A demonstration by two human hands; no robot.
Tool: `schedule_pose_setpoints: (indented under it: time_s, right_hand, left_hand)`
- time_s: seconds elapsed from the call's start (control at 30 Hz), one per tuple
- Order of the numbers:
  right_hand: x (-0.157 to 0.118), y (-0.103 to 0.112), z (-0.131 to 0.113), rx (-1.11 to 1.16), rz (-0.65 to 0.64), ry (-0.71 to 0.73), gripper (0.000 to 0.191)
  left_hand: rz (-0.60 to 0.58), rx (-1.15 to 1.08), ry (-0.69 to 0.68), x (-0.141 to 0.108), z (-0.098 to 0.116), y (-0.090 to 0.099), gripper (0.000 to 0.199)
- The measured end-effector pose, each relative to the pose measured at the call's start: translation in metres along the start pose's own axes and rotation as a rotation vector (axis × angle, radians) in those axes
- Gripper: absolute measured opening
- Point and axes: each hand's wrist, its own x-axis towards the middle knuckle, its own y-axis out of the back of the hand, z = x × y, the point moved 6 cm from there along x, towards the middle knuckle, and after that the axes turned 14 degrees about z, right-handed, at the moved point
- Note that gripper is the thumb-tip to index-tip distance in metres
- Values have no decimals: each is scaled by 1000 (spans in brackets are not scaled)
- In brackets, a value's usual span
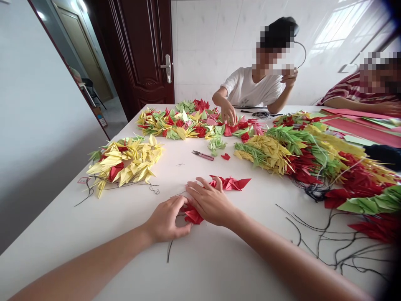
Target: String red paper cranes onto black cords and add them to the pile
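Because the red origami cranes (193, 216) lie bunched between them, the half-curled left hand (166, 219) and loosely spread right hand (211, 205) appear to steady them against the counter (94, 255), though any firm grip cannot be told; black thread (169, 251) lies nearer the person than the cranes, and pink-handled scissors (203, 156) lie beyond them.

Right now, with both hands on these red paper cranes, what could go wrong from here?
The left hand and right hand press close on the red paper cranes, so the folds might get crushed. The black thread lies loose below the left hand and could snag or tangle. The red-handled snips lie open to reach on the table, so a careless sweep of the thread might catch them.
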Motion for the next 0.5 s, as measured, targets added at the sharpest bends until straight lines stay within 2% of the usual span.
schedule_pose_setpoints:
  time_s: [0.17,0.5]
  right_hand:
    - [-1,-1,6,-57,31,-93,46]
    - [-2,-3,8,-61,56,-134,46]
  left_hand:
    - [-9,13,-18,0,0,0,34]
    - [-25,35,-4,1,-1,-1,36]
